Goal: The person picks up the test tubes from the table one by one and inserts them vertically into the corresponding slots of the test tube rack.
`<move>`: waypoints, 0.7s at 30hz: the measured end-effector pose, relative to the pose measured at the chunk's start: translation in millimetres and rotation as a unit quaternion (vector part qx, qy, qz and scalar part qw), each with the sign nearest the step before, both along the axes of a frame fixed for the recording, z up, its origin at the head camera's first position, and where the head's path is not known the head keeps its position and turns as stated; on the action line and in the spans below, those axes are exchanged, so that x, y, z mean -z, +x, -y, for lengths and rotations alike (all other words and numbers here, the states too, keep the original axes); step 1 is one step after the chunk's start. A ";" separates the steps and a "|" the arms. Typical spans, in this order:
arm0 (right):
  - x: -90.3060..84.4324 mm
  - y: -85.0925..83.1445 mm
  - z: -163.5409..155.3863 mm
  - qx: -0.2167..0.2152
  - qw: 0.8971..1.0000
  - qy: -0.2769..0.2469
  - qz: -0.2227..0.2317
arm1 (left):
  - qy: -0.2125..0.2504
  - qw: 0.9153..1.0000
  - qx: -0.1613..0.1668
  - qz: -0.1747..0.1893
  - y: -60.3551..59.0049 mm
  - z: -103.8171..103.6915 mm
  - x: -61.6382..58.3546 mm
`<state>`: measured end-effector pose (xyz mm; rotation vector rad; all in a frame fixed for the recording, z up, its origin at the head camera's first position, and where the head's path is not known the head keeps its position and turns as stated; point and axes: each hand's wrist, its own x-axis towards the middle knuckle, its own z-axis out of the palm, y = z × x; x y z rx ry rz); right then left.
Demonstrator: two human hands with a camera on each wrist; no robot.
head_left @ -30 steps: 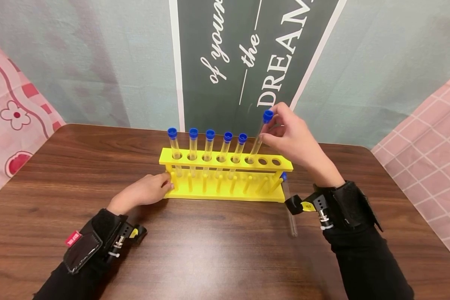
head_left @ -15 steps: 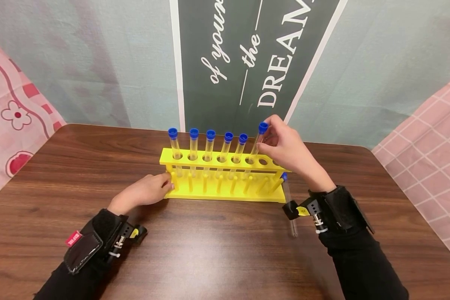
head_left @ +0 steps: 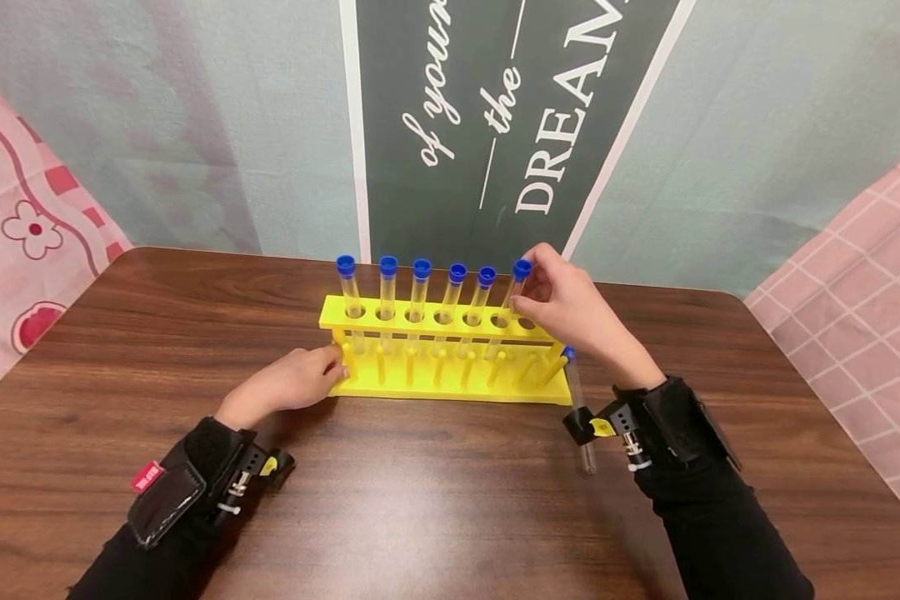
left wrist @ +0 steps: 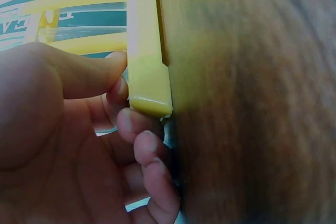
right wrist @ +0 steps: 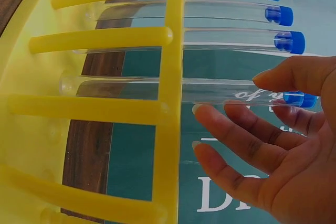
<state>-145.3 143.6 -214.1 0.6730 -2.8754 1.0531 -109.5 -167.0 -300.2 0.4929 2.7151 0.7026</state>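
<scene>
Right hand [head_left: 570, 312] pinches the blue-capped clear test tube [head_left: 512, 298] in the yellow plastic rack [head_left: 450, 333], left hand [head_left: 288, 385] gripping the rack's end; a skewed push could jam or tip it.

Dark lettered banner [head_left: 495, 125], pink patterned cloths [head_left: 22, 208]

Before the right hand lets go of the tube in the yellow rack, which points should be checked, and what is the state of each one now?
1. Sixth tube is in its hole in the yellow rack: ok, it passes through the top plate.
2. Tube bottom seated in the base: cannot tell; in the right wrist view its tip is near the lower bar.
3. Blue cap is on: ok.
4. Left hand steadies the rack end: ok, fingers hold the base corner.
5. Right hand holds the tube near the cap: ok.
6. Loose tube on the table beside the rack: not ok, it lies near the right wrist.
</scene>
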 end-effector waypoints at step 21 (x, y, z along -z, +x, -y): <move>1.4 2.5 -2.8 -0.014 1.000 0.010 0.010 | -0.007 1.000 -0.002 0.005 -0.3 -0.4 -1.4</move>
